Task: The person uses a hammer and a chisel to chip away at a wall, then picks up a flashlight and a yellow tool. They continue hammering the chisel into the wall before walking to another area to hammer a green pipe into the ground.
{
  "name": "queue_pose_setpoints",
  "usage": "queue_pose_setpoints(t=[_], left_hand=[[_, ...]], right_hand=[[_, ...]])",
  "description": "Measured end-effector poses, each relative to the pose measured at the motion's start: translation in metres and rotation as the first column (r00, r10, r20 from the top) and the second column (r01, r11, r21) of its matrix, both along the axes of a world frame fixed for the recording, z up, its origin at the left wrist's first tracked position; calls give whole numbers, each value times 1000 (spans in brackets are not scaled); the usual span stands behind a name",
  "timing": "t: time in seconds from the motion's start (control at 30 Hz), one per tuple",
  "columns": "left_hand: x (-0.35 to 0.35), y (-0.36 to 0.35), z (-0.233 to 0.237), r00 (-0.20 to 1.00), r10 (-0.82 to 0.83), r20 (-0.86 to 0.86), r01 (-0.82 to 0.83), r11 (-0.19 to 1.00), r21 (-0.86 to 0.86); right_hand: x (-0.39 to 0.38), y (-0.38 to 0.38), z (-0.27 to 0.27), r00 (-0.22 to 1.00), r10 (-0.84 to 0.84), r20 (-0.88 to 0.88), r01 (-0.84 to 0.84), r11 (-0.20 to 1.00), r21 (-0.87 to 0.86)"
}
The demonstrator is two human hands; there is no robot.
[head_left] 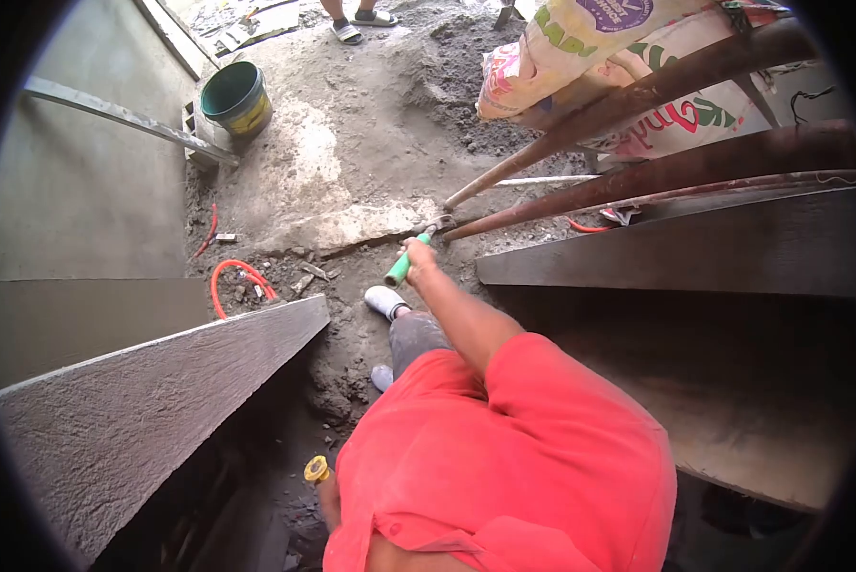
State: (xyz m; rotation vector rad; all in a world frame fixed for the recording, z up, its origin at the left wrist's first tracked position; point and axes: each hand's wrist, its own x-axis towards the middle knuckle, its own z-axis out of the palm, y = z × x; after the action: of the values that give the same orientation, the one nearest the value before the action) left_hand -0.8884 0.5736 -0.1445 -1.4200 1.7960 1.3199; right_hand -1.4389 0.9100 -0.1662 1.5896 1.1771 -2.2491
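My right hand [418, 257] is closed around the green handle of a hammer [397, 274], out in front of my body. Its metal head [437, 225] is small in view and lies close to the lower ends of two rusty pipes. Low on the left, beside my red shirt, my left hand [329, 502] is partly hidden and wrapped round a tool with a yellow, round, flanged end [316, 469]. The rest of that tool is out of sight. A rough concrete edge [371, 225] crosses the ground just beyond the hammer.
Rusty pipes [580, 205] slant in from the right, below printed sacks [580, 48]. A dark bucket [235, 98] stands by the left wall. Orange hose [220, 286] curls beside a sloping concrete slab [161, 410]. Another person's feet [361, 26] are at the top.
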Motion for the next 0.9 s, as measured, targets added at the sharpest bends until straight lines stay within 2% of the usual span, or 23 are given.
queue_pose_setpoints(t=[0.1,0.17,0.2,0.27,0.3,0.33,0.37,0.4,0.47,0.5,0.53,0.57,0.6,0.63,0.67,0.7,0.73,0.77,0.87,0.9], left_hand=[[1,0,0,1000,-4,6,4,1000,-1],[1,-2,-2,1000,-15,13,15,1000,-3],[-2,-3,-4,1000,-21,18,22,1000,-2],[-9,-3,-9,999,-27,19,28,1000,-3],[-12,-3,-10,999,-33,23,33,999,-2],[-16,-4,-12,999,-39,25,39,999,-4],[-19,-6,-13,999,-44,27,45,999,-6],[-23,-7,-15,999,-46,28,46,999,-10],[-31,-10,-17,998,-60,31,60,998,-16],[-34,-10,-18,997,-67,30,67,997,-23],[-41,-11,-19,997,-73,27,74,997,-31],[-50,-11,-18,996,-82,21,83,996,-43],[-56,-13,-20,996,-90,11,91,994,-63],[-60,-14,-23,996,-94,-2,93,992,-86],[-63,-15,-24,995,-96,-18,94,989,-115],[-69,-17,-26,995,-94,-32,89,986,-145],[-100,-2,4,995,-87,-53,75,979,-188],[-131,6,47,992,120,41,-121,993,5],[-154,4,60,999,40,-11,-39,997,72],[-157,2,60,1000,13,-13,-12,996,84]], right_hand=[[5,25,5,998,-26,59,21,997,79],[22,48,-29,997,69,16,-70,989,127],[35,59,-27,998,60,16,-62,989,134],[65,84,-16,872,452,185,-484,852,201],[75,97,-22,875,445,191,-479,853,206],[83,108,-25,685,631,365,-726,630,275],[87,117,-29,433,721,541,-901,337,272],[90,126,-33,431,717,548,-902,340,266],[90,132,-8,631,634,447,-756,632,170],[88,147,-28,734,570,369,-648,751,130],[83,160,-43,802,491,340,-557,820,133],[85,199,-120,877,375,300,-417,905,85],[68,190,-64,913,311,264,-352,928,125],[56,211,-80,957,171,234,-196,977,88],[49,225,-96,957,169,235,-194,977,88],[36,225,-69,984,-33,174,23,998,59],[27,229,-61,964,-237,117,237,971,16],[22,231,-53,964,-238,117,238,971,15],[18,241,-65,967,-241,87,241,970,11],[25,238,-78,983,-147,110,143,989,43]])
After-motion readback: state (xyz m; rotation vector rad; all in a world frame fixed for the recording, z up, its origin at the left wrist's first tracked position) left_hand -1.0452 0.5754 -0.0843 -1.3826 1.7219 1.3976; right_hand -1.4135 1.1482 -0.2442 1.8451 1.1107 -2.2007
